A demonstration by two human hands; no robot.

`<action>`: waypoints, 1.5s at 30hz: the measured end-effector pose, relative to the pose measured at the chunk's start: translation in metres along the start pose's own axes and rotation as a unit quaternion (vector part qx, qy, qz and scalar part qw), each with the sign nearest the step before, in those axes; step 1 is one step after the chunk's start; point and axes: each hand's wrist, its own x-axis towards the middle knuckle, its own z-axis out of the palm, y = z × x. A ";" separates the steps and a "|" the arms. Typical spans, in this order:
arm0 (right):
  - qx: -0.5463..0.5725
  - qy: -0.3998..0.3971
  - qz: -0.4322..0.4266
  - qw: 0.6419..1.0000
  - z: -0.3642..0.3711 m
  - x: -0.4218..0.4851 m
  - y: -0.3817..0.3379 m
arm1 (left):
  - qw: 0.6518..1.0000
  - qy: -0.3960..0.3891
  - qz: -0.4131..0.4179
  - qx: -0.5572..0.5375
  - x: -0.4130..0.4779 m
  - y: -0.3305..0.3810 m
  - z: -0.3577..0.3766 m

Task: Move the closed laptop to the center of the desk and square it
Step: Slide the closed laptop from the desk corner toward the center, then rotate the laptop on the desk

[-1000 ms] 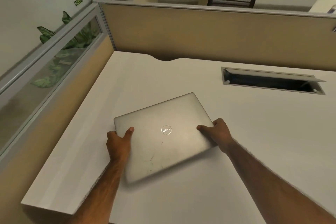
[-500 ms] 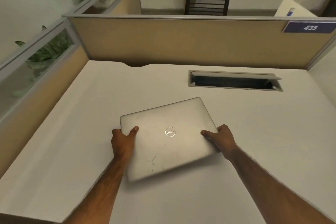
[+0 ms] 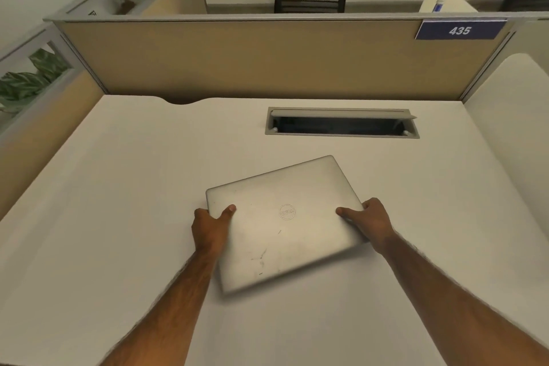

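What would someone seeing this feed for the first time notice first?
First, the closed silver laptop with a round logo, lying skewed near the middle of the plain white desk. The left hand and right hand grip its opposite side edges, thumbs on the lid. Next, the open grey cable hatch set into the desk behind it, and the blue 435 sign on the tan partition's upper right.

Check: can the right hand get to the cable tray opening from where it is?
Probably yes. The right hand grips the laptop, so it must let go first; bare desk lies between it and the cable tray opening.
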 end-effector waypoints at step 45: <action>-0.176 0.094 0.022 0.980 0.013 0.030 -0.020 | 0.988 -0.005 -0.001 0.155 -0.006 0.024 0.019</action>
